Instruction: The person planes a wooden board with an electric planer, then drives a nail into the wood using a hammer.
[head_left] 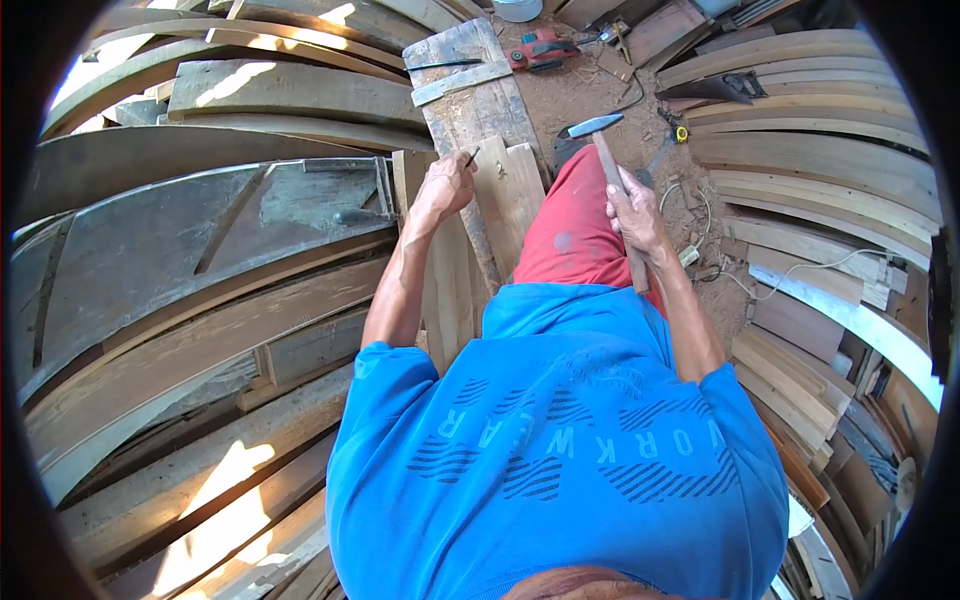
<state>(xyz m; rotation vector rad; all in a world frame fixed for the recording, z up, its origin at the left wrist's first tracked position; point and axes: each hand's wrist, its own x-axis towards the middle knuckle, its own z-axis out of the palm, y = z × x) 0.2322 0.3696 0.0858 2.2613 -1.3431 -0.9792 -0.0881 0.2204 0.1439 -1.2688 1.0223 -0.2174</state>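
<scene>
My right hand is wrapped round the wooden handle of a hammer, whose metal head points up and away over my red-clothed knee. My left hand is closed in a pinch on a small dark thin piece, too small to name. It is just over the far end of pale wooden boards that lie to the left of my leg. Beyond them a worn plank has a short crosswise strip on it.
A red power tool and a yellow tape measure lie on the sawdust-covered ground. A hand saw rests by stacked boards at the right. A white cable runs beside my right arm. Large timbers fill the left.
</scene>
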